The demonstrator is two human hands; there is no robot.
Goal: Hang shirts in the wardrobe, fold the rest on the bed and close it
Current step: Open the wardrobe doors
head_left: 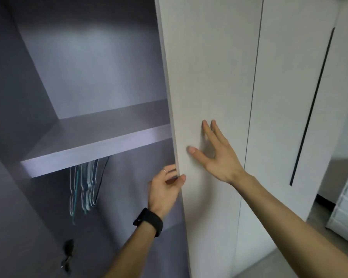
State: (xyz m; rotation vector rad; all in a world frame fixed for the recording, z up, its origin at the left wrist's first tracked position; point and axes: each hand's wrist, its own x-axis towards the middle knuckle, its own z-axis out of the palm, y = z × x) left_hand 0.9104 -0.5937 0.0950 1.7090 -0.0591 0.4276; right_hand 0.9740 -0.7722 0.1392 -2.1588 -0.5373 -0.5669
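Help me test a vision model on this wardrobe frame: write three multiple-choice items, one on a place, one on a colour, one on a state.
1. Where do the hangers hang?
A on the drawer unit; B under the shelf; C on the floor.

2. What colour is the wristband on the left arm?
A black; B red; C white.

3. How is the right hand?
A curled round a hanger; B holding a shirt; C on the door front, fingers straight.

Answers:
1 B, they dangle just below the shelf board.
2 A, the band is plainly black.
3 C, its straight, spread fingers rest on the door front and hold nothing.
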